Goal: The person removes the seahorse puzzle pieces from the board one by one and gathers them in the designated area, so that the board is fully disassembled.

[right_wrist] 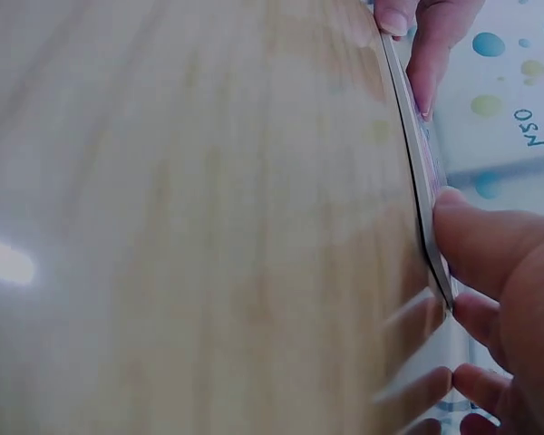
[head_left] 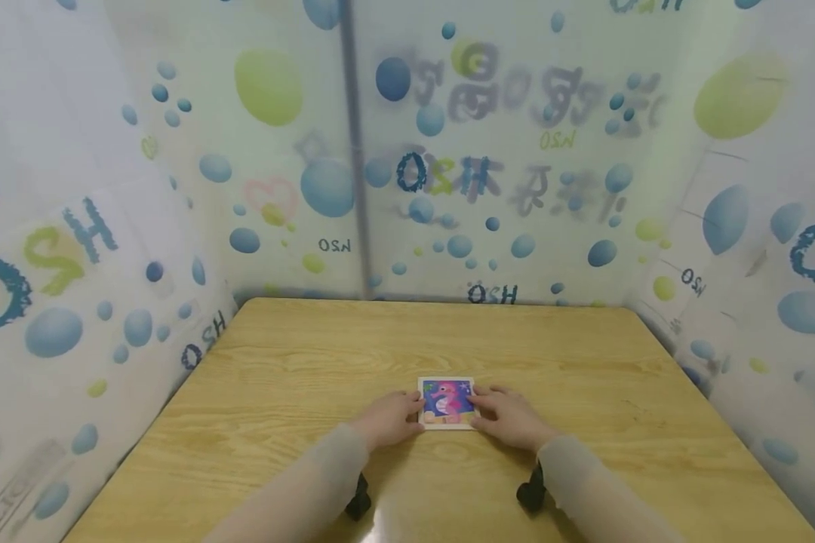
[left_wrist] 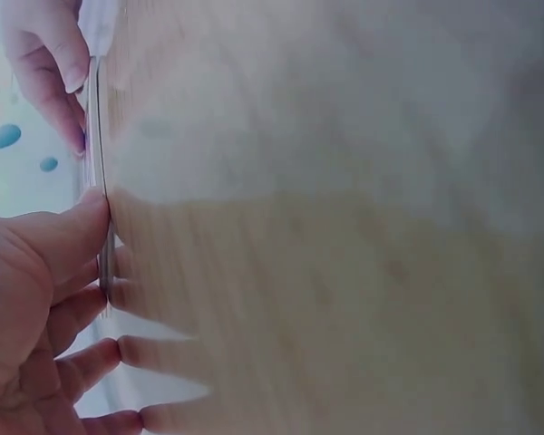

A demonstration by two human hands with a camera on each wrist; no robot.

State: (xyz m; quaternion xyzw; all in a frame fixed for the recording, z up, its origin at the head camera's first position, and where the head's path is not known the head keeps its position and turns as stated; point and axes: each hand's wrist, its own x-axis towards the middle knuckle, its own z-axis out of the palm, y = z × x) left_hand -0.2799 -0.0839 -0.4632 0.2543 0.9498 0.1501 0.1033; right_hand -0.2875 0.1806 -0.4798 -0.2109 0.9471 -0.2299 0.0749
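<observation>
A small square picture board [head_left: 448,402] with a white border shows a pink seahorse on blue. It lies flat, close over the wooden tabletop. My left hand [head_left: 387,418] grips its left side, the thumb by the near corner and the other fingers along the edge. On the opposite side my right hand [head_left: 512,417] holds the board by thumb and fingers, its index fingertip overlapping the picture. Both wrist views catch the board edge-on: a thin pale edge [right_wrist: 417,154] runs between the two hands, with the right thumb [right_wrist: 462,222] against it.
The wooden table [head_left: 312,339] reaches back to a patterned curtain [head_left: 448,249] with blue and green bubbles. Similar sheets [head_left: 61,264] hang along both sides. Black wrist-worn pieces [head_left: 359,498] show below the sleeves. The glossy tabletop mirrors the fingers in the wrist views.
</observation>
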